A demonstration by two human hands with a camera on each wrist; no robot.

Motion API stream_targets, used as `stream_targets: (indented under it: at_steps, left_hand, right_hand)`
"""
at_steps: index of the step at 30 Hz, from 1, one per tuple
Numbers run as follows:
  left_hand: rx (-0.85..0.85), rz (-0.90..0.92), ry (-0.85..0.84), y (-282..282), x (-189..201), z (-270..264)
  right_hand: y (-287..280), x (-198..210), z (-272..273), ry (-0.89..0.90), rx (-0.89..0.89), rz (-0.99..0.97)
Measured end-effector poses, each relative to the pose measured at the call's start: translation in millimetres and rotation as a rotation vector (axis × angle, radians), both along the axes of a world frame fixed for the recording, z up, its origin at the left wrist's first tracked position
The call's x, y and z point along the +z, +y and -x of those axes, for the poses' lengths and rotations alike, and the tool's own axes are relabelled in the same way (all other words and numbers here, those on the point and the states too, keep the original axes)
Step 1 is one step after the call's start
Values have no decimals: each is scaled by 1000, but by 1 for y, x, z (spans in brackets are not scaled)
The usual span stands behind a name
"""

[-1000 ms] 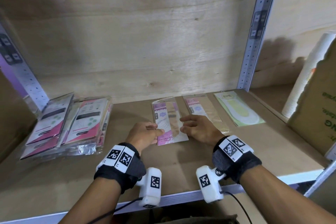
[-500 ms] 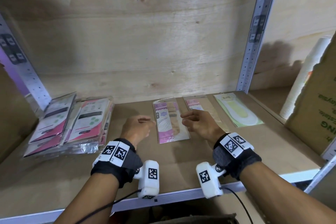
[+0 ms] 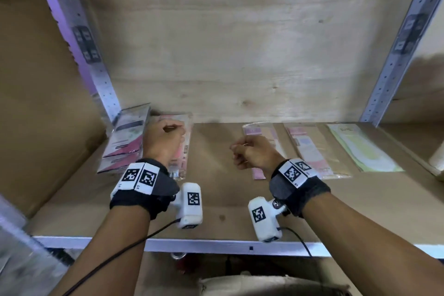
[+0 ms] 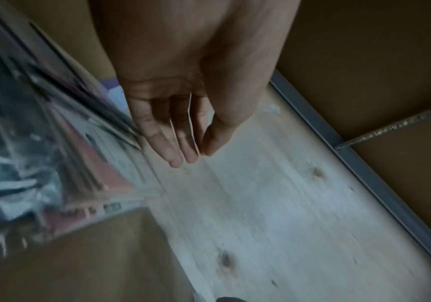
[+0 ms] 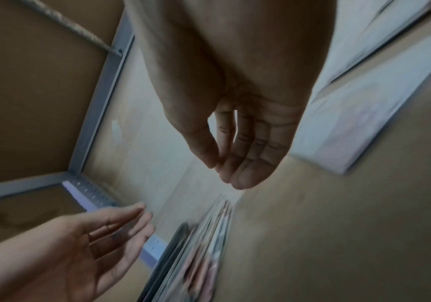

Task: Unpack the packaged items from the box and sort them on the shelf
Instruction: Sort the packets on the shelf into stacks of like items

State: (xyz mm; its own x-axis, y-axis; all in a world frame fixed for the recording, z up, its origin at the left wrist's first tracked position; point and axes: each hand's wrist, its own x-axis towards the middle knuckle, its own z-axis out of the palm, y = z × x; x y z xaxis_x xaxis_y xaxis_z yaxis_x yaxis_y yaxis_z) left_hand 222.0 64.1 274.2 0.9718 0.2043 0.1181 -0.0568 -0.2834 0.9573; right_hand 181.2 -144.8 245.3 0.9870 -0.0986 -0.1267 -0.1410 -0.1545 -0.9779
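Observation:
On the shelf board [image 3: 216,202] lie three flat sock packets in a row: a pink and tan one [image 3: 260,131], a second pink one [image 3: 310,149] and a green-yellow one [image 3: 360,149]. A stack of pink and grey packets [image 3: 126,142] sits at the left. My left hand [image 3: 176,128] hovers over the right side of that stack, fingers relaxed and empty [image 4: 186,155]. My right hand [image 3: 237,150] hangs above the bare board just left of the middle packet, fingers loosely bent, holding nothing [image 5: 232,173].
Metal uprights [image 3: 83,41] [image 3: 403,38] frame the bay, with a plywood back wall behind. A metal front rail [image 3: 228,246] edges the shelf. A cardboard wall [image 3: 43,103] closes the left side. Below the shelf a cardboard box [image 3: 264,283] shows.
Both hands have let go of the middle pink packet and swung left. The left hand is now over the left stack. The head view has turned left and closer.

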Motion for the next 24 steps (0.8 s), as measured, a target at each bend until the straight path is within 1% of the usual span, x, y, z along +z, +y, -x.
stream_targets:
  at_steps: [5,7,10,11,13,16,19,22,23,24]
  left_hand:
    - [101,-18,11,42,5,-3]
    - [137,-24,6,55,6,-1]
    - [164,-37,-22,66,7,0]
    - [160,-35,-24,69,8,0]
    - [146,-41,-8,73,8,2]
    - [126,-74,9,76,8,5]
    - [122,-99,13,77,9,5]
    - [45,-215,30,71,5,5]
    - [-9,-281,42,68,3,4]
    - [-71,-356,49,65,1,5]
  right_hand:
    - [61,-8,-39,48,73,62]
    - [84,-9,-54,51,115,151]
    - [107,-16,-72,3,136,282]
    - [114,-20,-77,-1,150,279]
    - [122,-29,-84,47,150,237]
    - [122,-33,-86,65,147,278]
    - [112,-25,-79,63,116,338]
    - [89,-14,-68,77,123,405]
    - [81,-9,-60,79,134,368]
    - [74,-5,-52,69,136,273]
